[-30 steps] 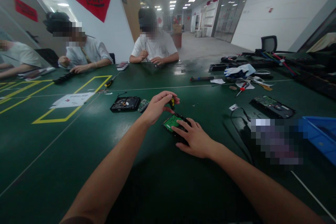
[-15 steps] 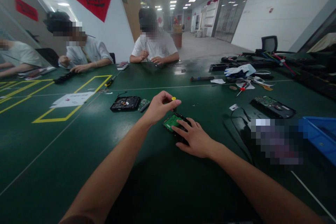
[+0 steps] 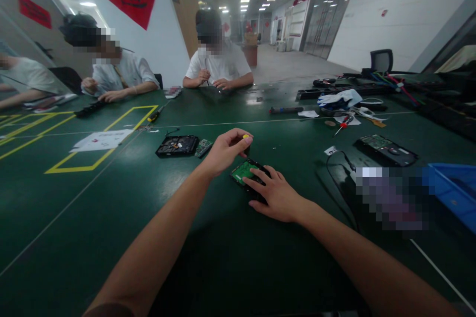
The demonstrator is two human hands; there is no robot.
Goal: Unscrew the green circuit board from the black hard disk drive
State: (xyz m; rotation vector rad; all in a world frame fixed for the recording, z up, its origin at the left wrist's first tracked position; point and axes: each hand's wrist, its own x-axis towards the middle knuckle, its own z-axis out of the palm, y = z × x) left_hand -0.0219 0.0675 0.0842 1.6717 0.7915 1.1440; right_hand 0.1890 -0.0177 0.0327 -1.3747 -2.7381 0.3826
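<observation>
A black hard drive (image 3: 248, 177) with a green circuit board facing up lies on the green table (image 3: 111, 208) in front of me. My right hand (image 3: 277, 193) rests flat on it, fingers spread, pressing it down. My left hand (image 3: 225, 149) pinches a small screwdriver (image 3: 246, 142) with a yellow cap and black handle, held upright over the drive's far edge.
An opened drive (image 3: 177, 145) and a loose board lie to the left. Another drive (image 3: 385, 149), cables, a red screwdriver (image 3: 342, 125) and a blue bin (image 3: 455, 190) are on the right. Two people sit at the table's far side, working with their hands. Yellow tape marks the left.
My left hand has turned the screwdriver between its fingers so the yellow cap now shows on top. My right hand has stayed on the drive.
</observation>
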